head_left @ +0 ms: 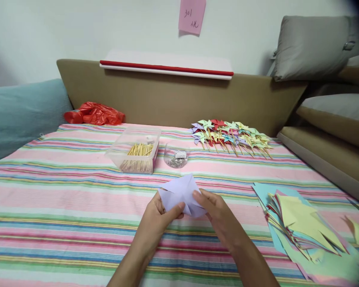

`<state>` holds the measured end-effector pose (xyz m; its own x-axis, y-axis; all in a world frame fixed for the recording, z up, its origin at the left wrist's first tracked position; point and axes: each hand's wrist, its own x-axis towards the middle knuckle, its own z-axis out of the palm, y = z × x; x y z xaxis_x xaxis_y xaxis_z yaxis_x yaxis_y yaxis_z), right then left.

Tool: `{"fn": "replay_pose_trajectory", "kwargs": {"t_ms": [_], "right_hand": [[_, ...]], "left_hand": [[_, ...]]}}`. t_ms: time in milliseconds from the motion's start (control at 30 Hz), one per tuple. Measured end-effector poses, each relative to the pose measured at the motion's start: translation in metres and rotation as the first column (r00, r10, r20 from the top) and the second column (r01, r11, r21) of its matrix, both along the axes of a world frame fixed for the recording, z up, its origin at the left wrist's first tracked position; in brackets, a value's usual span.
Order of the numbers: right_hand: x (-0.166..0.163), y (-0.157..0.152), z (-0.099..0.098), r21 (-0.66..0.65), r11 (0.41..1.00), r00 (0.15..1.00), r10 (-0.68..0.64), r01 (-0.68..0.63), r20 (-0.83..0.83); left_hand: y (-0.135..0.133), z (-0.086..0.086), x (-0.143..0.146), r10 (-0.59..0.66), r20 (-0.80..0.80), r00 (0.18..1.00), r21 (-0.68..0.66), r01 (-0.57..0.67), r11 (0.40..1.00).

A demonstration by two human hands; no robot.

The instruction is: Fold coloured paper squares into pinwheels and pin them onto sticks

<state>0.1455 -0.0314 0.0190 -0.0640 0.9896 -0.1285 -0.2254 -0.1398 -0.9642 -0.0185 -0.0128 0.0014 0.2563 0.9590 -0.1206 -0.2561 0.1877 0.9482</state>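
A light purple sheet of paper (pixel 179 189), slit in from its corners, is held up above the striped cloth between both hands. My left hand (pixel 163 211) pinches its lower left part, thumb on top and fingers beneath. On the right side, my right hand (pixel 211 201) grips the sheet with the thumb on its face and the fingers behind. Just beyond the paper stands a clear round dish (pixel 177 157) with small metal pins and a little white piece. To its left is a clear plastic box (pixel 134 155) holding many thin wooden sticks (pixel 140 150).
Several finished paper pinwheels (pixel 227 133) on sticks lie at the back right. A pile of cut coloured paper (pixel 305 223) is at the right front. A red plastic bag (pixel 94 113) lies at the back left, and cushions (pixel 314 48) are stacked at the right.
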Motion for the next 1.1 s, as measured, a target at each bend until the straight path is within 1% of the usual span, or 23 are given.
{"fn": "replay_pose_trajectory", "kwargs": {"t_ms": [67, 200, 367, 500, 600, 700, 767, 833, 900, 1000, 1100], "right_hand": [[0.001, -0.001, -0.002, -0.001, 0.997, 0.996, 0.072, -0.072, 0.047], [0.006, -0.002, -0.006, 0.006, 0.995, 0.987, 0.100, -0.102, 0.126], [0.011, -0.004, -0.004, -0.018, 0.986, 0.983, 0.167, -0.166, 0.069], [0.012, -0.005, -0.007, -0.054, 0.986, 0.982, 0.162, -0.158, 0.096], [0.009, -0.004, -0.012, -0.071, 0.988, 0.978, 0.147, -0.137, 0.146], [0.004, -0.003, -0.015, -0.064, 0.994, 0.978, 0.094, -0.083, 0.187], [-0.002, -0.003, -0.016, -0.060, 0.998, 0.987, 0.002, 0.008, 0.158], [-0.010, -0.002, -0.018, -0.056, 0.991, 0.991, -0.121, 0.124, 0.063], [-0.018, -0.001, -0.018, -0.051, 0.975, 0.973, -0.221, 0.218, -0.063], [-0.029, -0.002, -0.018, -0.045, 0.958, 0.936, -0.286, 0.282, -0.204], [-0.037, -0.003, -0.019, -0.044, 0.950, 0.917, -0.309, 0.308, -0.254]], "left_hand": [[0.000, 0.004, -0.002, -0.046, -0.029, 0.999, -0.005, 0.046, 0.999], [-0.001, 0.008, -0.006, -0.098, -0.086, 0.992, -0.009, 0.097, 0.995], [0.000, 0.008, -0.012, -0.128, -0.096, 0.987, -0.002, 0.128, 0.992], [-0.001, 0.007, -0.014, -0.213, -0.104, 0.972, -0.005, 0.213, 0.977], [-0.001, 0.007, -0.015, -0.246, -0.117, 0.962, 0.008, 0.248, 0.969], [0.000, 0.007, -0.015, -0.219, -0.095, 0.971, 0.031, 0.223, 0.974], [0.000, 0.007, -0.013, -0.171, -0.075, 0.982, 0.030, 0.173, 0.984], [0.001, 0.005, -0.010, -0.110, -0.049, 0.993, 0.014, 0.111, 0.994], [0.000, 0.003, -0.004, -0.064, -0.016, 0.998, -0.012, 0.064, 0.998], [-0.004, -0.003, 0.006, -0.014, 0.024, 1.000, -0.023, 0.014, 1.000], [-0.008, -0.006, 0.014, 0.054, 0.055, 0.997, 0.003, -0.054, 0.999]]}}
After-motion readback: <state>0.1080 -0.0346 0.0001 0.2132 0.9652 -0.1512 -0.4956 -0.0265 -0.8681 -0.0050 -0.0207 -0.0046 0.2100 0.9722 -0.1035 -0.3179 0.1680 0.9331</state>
